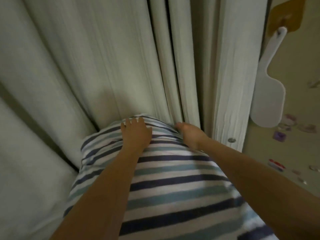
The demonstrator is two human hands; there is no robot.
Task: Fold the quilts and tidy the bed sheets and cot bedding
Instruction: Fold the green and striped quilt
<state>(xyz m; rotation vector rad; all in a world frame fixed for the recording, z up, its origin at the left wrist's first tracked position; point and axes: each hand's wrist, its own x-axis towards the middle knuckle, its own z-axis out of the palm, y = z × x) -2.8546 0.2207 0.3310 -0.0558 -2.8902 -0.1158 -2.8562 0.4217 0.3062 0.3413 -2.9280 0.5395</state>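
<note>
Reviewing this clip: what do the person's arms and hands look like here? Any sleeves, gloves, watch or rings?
Both forearms are bare right to the bottom edge of the picture; no sleeve shows. The left hand and the right hand wear no gloves, and neither wrist carries a watch or band. No ring can be made out, though the picture is blurred and the right hand's fingers are partly hidden.
</note>
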